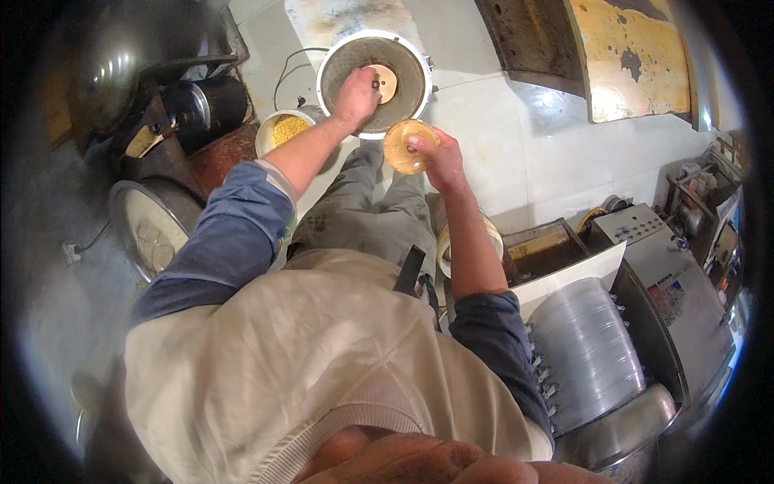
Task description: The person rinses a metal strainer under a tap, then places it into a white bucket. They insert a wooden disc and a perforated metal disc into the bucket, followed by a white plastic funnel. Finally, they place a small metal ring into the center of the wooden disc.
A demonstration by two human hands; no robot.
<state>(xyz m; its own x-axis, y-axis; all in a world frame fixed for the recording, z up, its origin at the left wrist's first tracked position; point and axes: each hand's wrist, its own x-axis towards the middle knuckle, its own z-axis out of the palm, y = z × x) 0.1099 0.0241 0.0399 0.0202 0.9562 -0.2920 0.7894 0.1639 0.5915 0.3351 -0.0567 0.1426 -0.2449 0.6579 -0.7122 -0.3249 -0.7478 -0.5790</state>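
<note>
My left hand (357, 97) reaches into a round, white-rimmed drum (325, 79) with a grey inner wall. Its fingers are closed at a small dark piece beside a pale round disc (389, 84) with small holes, low inside the drum. Exactly what they grip is partly hidden. Just outside the drum's near right rim, my right hand (445, 161) holds a yellowish round disc (403, 152), thumb pressed on its face near the middle.
A white bucket of yellow grains (289, 129) stands left of the drum. Dark pots and a large metal basin (153, 230) are at the left. Right of me are a pale bucket, a wooden box (548, 252), a ribbed metal cylinder (584, 347) and a grey control panel (637, 224).
</note>
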